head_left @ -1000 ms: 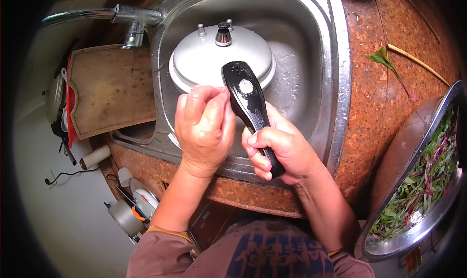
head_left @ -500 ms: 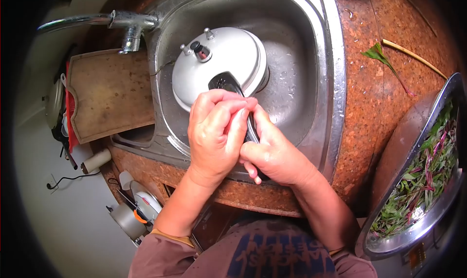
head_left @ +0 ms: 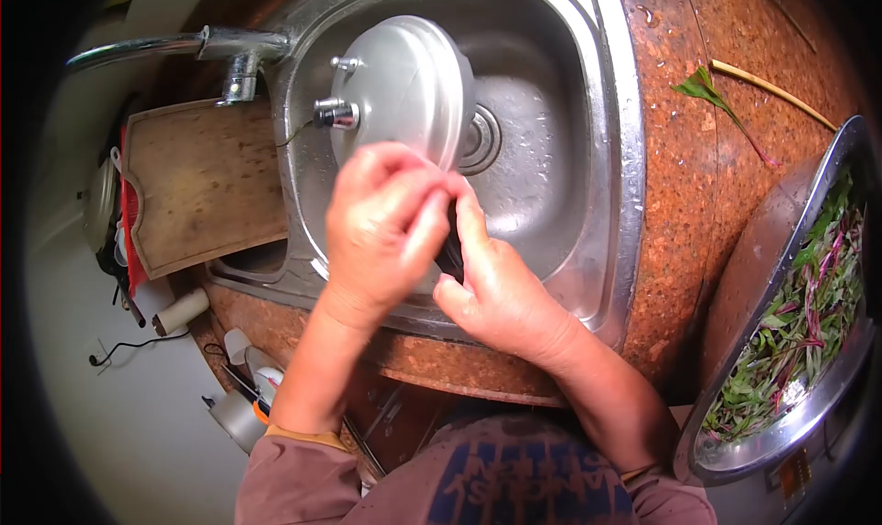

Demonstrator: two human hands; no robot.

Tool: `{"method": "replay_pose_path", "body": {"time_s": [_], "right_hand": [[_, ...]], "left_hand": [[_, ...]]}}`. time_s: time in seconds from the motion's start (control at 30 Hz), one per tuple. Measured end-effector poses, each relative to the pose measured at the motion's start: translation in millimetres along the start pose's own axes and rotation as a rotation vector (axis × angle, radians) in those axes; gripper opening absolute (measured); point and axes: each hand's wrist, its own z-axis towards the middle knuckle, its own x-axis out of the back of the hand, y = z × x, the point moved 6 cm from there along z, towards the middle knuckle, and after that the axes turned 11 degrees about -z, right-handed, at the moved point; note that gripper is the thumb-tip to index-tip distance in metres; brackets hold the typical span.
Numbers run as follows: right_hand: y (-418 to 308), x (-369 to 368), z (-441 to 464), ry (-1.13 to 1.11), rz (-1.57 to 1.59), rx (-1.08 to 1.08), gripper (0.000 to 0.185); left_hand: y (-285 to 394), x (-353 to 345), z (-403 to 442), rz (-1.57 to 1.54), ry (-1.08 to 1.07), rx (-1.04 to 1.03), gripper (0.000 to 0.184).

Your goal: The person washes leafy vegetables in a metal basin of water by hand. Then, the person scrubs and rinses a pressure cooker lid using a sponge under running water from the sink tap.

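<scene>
A silver pressure cooker lid (head_left: 395, 93) stands tilted in the sink (head_left: 542, 148), its rim turned to the right. Small metal fittings and a black-topped valve (head_left: 338, 113) project from its left side. The lid's black handle (head_left: 450, 249) points toward me and is mostly hidden by my hands. My right hand (head_left: 501, 291) is closed round this handle, thumb and forefinger along it. Bent fingers of my left hand (head_left: 377, 236) press together at the near rim, where the handle joins; what they grip there is hidden.
A chrome tap (head_left: 241, 66) and a wooden cutting board (head_left: 207, 185) are left of the sink. On the right, a metal basin (head_left: 763, 249) holds leafy greens (head_left: 790, 341). A loose leaf (head_left: 703, 89) and a stalk (head_left: 772, 90) lie on the brown counter (head_left: 675, 231).
The lid has tipped from facing up to a steeper tilt and shifted slightly up and left, uncovering the drain. My left hand has moved a little left; my right hand stays on the handle.
</scene>
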Motion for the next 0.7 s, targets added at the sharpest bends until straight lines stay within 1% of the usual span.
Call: {"method": "replay_pose_path", "body": {"time_s": [0.03, 0.07, 0.13, 0.17, 0.2, 0.3, 0.33, 0.43, 0.5, 0.53, 0.57, 0.63, 0.67, 0.7], "right_hand": [[-1.3, 0.0, 0.2, 0.001, -0.019, 0.023, 0.087], [-1.6, -0.9, 0.4, -0.031, -0.03, 0.005, 0.087], [-2.6, -3.5, 0.2, -0.1, -0.052, -0.03, 0.087], [-1.7, -3.4, 0.0, -0.082, -0.047, -0.038, 0.088], [1.3, -4.3, -0.9, -0.064, -0.042, -0.044, 0.089], [-1.3, 2.7, -0.1, -0.028, 0.018, -0.096, 0.089], [-2.7, 6.1, -0.2, -0.018, 0.047, -0.12, 0.088], [0.6, 10.2, 0.7, 0.035, 0.106, -0.116, 0.09], [4.3, 10.3, 2.0, 0.051, 0.137, -0.109, 0.091], [3.8, 10.2, 0.6, 0.032, 0.183, -0.139, 0.091], [1.7, 10.0, -0.8, 0.012, 0.23, -0.174, 0.09], [-2.7, 11.8, -1.5, 0.001, 0.262, -0.148, 0.09], [-4.7, 12.6, -2.0, -0.002, 0.278, -0.138, 0.091], [-8.1, 13.5, -2.3, -0.013, 0.3, -0.118, 0.091]], "left_hand": [[4.4, -4.4, -4.4, -0.003, -0.02, 0.006, 0.011], [10.8, -3.3, -3.5, 0.087, -0.041, 0.014, 0.008], [7.1, 1.6, 2.5, 0.192, -0.043, -0.002, 0.007], [4.6, 4.4, 6.8, 0.247, -0.039, -0.011, 0.007], [5.5, 4.4, 9.1, 0.263, 0.042, -0.052, 0.004], [-0.6, 9.5, 8.1, 0.139, 0.18, -0.066, 0.003], [-7.9, 12.8, 1.0, 0.108, 0.179, -0.035, 0.004], [-32.3, 20.9, -34.0, -0.06, 0.195, 0.2, 0.012], [-47.8, 17.6, -55.9, 0.006, 0.1, 0.281, 0.022], [-48.9, 20.5, -61.4, -0.007, 0.042, 0.262, 0.032], [-43.9, 28.5, -62.0, 0.093, 0.018, 0.319, 0.039], [-45.8, 56.7, -49.0, 0.211, 0.087, 0.24, 0.046], [-48.7, 78.0, -37.1, 0.237, 0.143, 0.145, 0.046], [-47.3, 97.9, -21.2, 0.293, 0.198, 0.11, 0.047]]}}
